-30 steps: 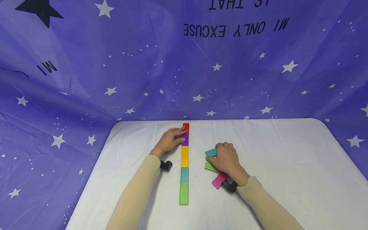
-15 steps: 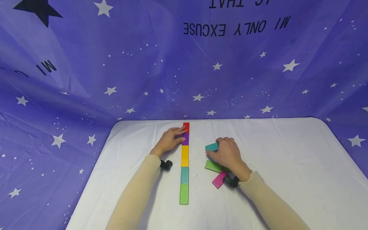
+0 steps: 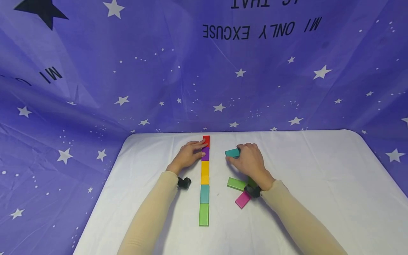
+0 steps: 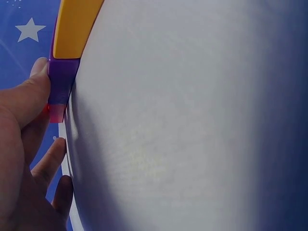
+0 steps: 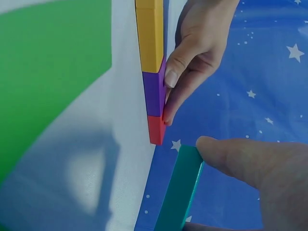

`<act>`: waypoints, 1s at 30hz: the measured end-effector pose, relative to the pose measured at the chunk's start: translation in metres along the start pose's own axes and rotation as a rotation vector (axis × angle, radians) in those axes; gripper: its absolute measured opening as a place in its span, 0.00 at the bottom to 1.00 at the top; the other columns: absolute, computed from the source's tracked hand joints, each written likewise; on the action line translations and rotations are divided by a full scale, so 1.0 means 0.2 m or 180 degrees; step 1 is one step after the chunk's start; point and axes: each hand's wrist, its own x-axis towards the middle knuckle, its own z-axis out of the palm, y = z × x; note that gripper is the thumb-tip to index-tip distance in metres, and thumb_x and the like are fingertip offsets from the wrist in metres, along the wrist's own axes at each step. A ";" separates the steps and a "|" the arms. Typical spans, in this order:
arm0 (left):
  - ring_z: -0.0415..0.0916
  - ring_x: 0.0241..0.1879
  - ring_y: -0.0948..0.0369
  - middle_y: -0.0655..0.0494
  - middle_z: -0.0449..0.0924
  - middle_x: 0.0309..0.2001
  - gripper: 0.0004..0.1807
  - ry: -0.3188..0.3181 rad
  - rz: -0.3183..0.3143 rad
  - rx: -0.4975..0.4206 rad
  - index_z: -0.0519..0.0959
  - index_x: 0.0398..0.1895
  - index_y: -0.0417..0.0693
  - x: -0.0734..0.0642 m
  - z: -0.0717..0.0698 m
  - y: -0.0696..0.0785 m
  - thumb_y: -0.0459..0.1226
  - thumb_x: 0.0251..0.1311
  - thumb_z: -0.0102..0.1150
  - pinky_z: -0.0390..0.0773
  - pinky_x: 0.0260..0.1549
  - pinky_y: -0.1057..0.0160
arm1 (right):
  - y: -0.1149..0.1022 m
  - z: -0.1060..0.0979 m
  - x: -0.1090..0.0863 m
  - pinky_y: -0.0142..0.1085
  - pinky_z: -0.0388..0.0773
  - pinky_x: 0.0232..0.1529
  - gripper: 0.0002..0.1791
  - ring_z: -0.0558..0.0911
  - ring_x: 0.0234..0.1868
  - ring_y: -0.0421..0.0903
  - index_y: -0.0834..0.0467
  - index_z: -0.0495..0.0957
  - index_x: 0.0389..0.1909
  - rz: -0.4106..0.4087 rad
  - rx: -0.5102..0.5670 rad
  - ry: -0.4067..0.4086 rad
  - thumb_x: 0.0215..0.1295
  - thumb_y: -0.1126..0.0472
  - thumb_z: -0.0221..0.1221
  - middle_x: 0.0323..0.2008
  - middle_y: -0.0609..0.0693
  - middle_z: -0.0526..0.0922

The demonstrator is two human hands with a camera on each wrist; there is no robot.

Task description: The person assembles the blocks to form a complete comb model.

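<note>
Fingers [image 5: 185, 91] of left hand [image 3: 187, 155] spread, touching red block [image 3: 206, 138] and purple block [image 3: 207, 155] in row [image 3: 205, 181]; best to press lightly, keeping row straight. Pinching teal block [image 3: 232, 153] right of row with right hand [image 3: 251, 161]; best to grip level, clear of loose pieces. Counts: in row, one red, one purple, yellow stretch [image 3: 205, 168] (one or two blocks, can't tell), one aqua block [image 3: 204, 194], one light-green block [image 3: 204, 214]; pinched, one teal; loose, one green piece [image 3: 236, 184], one pink piece [image 3: 243, 200], one part-hidden dark-green piece [image 3: 251, 181].

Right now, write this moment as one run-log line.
left hand: touches red block and purple block | right hand: holds teal block, apart from block row | loose at right: green block, pink block
</note>
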 end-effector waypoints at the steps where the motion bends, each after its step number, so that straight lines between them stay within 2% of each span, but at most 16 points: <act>1: 0.59 0.73 0.51 0.61 0.65 0.74 0.27 0.0001 0.0001 -0.0006 0.74 0.69 0.55 0.00 0.00 0.00 0.45 0.68 0.62 0.54 0.73 0.45 | 0.00 0.00 0.01 0.47 0.74 0.39 0.34 0.77 0.39 0.59 0.69 0.83 0.50 0.0013 0.0005 -0.0001 0.55 0.42 0.70 0.40 0.64 0.86; 9: 0.59 0.74 0.52 0.63 0.64 0.74 0.26 -0.0011 -0.0014 -0.0013 0.74 0.69 0.55 0.00 0.01 0.00 0.45 0.68 0.61 0.53 0.73 0.45 | -0.01 0.03 0.09 0.48 0.74 0.43 0.37 0.78 0.41 0.60 0.69 0.83 0.52 0.0098 -0.0030 -0.0021 0.55 0.40 0.69 0.41 0.64 0.85; 22: 0.59 0.74 0.52 0.63 0.64 0.74 0.26 -0.0003 -0.0023 -0.0012 0.75 0.69 0.56 0.01 0.00 0.00 0.46 0.68 0.62 0.54 0.73 0.45 | -0.04 0.12 0.22 0.48 0.77 0.42 0.39 0.78 0.43 0.60 0.67 0.82 0.53 0.0269 -0.0209 -0.0141 0.57 0.36 0.66 0.41 0.64 0.85; 30: 0.60 0.73 0.51 0.62 0.65 0.73 0.26 0.0027 0.0052 -0.0013 0.75 0.68 0.54 0.00 0.00 0.00 0.45 0.68 0.62 0.55 0.73 0.45 | -0.04 0.18 0.30 0.50 0.77 0.46 0.38 0.79 0.43 0.60 0.68 0.83 0.49 0.0313 -0.0264 -0.0057 0.56 0.36 0.67 0.40 0.65 0.84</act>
